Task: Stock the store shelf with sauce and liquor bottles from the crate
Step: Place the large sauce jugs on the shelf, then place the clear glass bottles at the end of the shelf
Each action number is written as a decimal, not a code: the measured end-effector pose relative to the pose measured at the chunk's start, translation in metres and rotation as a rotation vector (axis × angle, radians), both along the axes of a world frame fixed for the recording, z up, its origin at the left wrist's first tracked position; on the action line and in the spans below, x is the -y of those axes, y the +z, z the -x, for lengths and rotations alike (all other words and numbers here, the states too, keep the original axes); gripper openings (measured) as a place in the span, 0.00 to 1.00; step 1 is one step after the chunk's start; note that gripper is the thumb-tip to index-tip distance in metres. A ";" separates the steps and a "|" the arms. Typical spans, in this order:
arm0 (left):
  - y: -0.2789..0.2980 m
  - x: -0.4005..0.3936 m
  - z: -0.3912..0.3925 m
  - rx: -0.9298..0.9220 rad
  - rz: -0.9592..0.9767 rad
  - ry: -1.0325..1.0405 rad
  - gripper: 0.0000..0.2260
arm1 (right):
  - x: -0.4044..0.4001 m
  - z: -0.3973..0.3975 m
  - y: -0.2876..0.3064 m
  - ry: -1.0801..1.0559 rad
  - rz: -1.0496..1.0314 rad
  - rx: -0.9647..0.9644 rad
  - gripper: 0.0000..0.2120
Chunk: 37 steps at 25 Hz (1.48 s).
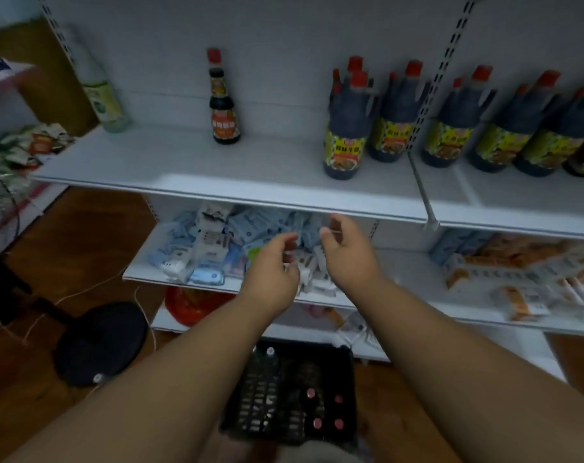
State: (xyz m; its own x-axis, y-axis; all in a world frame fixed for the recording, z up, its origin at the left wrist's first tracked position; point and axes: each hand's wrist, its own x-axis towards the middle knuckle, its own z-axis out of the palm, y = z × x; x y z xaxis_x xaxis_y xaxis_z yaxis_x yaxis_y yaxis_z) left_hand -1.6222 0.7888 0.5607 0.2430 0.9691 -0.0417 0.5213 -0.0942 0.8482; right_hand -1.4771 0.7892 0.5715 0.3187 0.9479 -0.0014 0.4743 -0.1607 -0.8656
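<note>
A black plastic crate [260, 392] sits on the floor below me, holding several dark bottles with red caps [317, 409]. On the white top shelf [170, 162] stand a small dark sauce bottle [224, 108], a pale clear bottle [101, 98] at the left, and several large dark sauce bottles with yellow labels [345, 142] at the right. My left hand [273, 272] and my right hand [345, 252] hover side by side, empty, just below the shelf's front edge, with fingers loosely curled.
The middle shelf [140, 272] holds a heap of blue and white packets, and orange-and-white boxes [517, 282] lie to the right. A black round fan base [100, 342] and cords lie on the wooden floor at left. Packets are piled at the far left.
</note>
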 end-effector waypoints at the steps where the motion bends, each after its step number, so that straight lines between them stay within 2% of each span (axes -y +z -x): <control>1: -0.010 0.008 0.018 -0.020 0.009 -0.031 0.20 | 0.014 0.014 -0.011 -0.026 0.004 0.000 0.21; 7: -0.078 0.037 0.087 -0.057 0.103 -0.086 0.21 | 0.072 0.074 -0.085 -0.068 0.154 -0.016 0.19; 10: -0.128 0.045 0.089 -0.183 0.085 -0.114 0.18 | 0.082 0.079 -0.130 -0.034 0.233 0.024 0.19; 12: -0.171 0.046 0.088 -0.270 0.073 -0.083 0.12 | 0.085 0.080 -0.172 0.005 0.298 0.049 0.19; 14: -0.212 0.051 0.082 -0.170 0.269 0.043 0.07 | 0.087 0.080 -0.223 0.033 0.368 0.045 0.20; 16: -0.261 0.057 0.084 -0.229 0.227 -0.001 0.13 | 0.088 0.085 -0.280 0.055 0.439 0.028 0.22; 18: -0.325 0.062 0.080 -0.185 0.319 -0.002 0.17 | 0.087 0.092 -0.343 0.067 0.507 -0.028 0.21; 21: -0.423 0.058 0.079 -0.167 0.475 0.110 0.17 | 0.078 0.098 -0.435 0.091 0.580 -0.049 0.23; 23: -0.484 0.055 0.080 -0.109 0.570 0.202 0.17 | 0.069 0.100 -0.487 0.092 0.615 -0.056 0.23; 26: -0.562 0.043 0.082 0.092 0.685 0.319 0.17 | 0.052 0.098 -0.559 0.070 0.654 -0.050 0.20; 30: -0.639 -0.008 0.084 0.043 0.606 0.425 0.17 | 0.009 0.098 -0.643 0.089 0.569 0.038 0.15; 34: -0.664 -0.054 0.073 -0.009 0.517 0.450 0.23 | -0.037 0.106 -0.698 0.080 0.506 0.014 0.21; 37: -0.678 -0.071 0.072 -0.100 0.427 0.377 0.18 | -0.054 0.108 -0.717 0.046 0.436 0.023 0.19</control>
